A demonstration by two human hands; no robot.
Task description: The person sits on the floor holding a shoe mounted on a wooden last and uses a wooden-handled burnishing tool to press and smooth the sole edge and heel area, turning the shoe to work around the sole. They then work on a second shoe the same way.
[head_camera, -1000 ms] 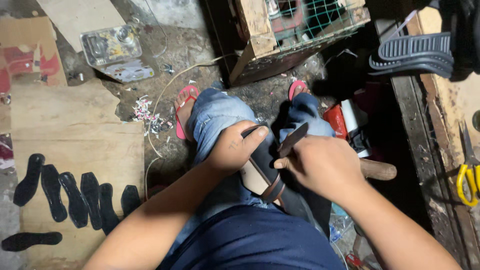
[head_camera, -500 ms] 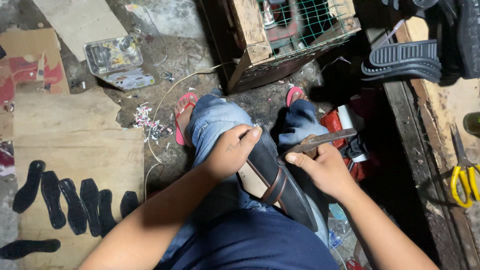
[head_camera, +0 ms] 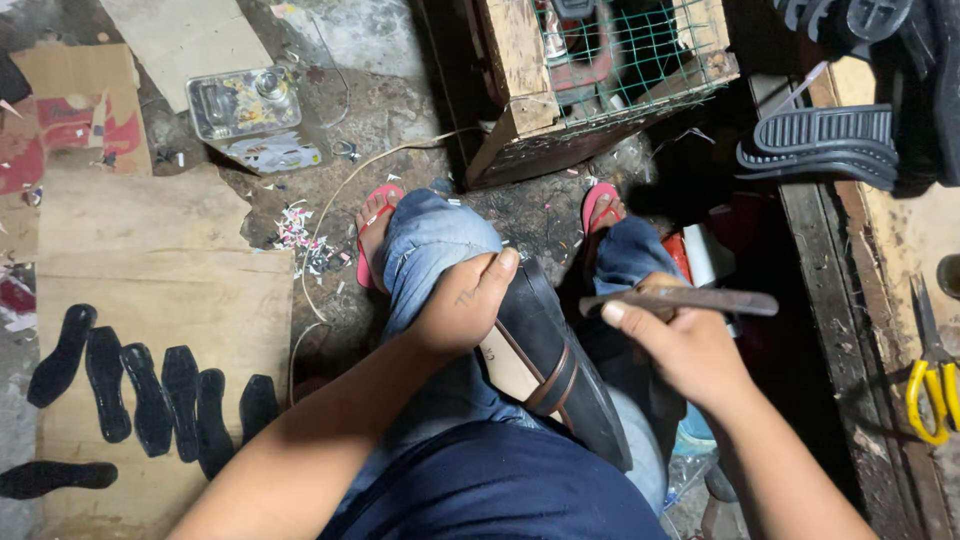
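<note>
A black shoe with a tan and brown band lies across my lap, toe pointing away. My left hand presses down on its upper near the toe. My right hand is lifted off the shoe to the right and grips a flat metal tool that points sideways. My knees are in blue jeans and my feet wear red flip-flops.
Several black sole cutouts lie on cardboard at the left. A clear plastic container sits on the floor ahead. A wooden crate with green wire mesh stands in front. Black ridged soles and yellow-handled scissors rest at the right.
My right hand has pulled the metal tool off the shoe and moved it to the right, turning it level. My left hand stayed pressed on the shoe.
</note>
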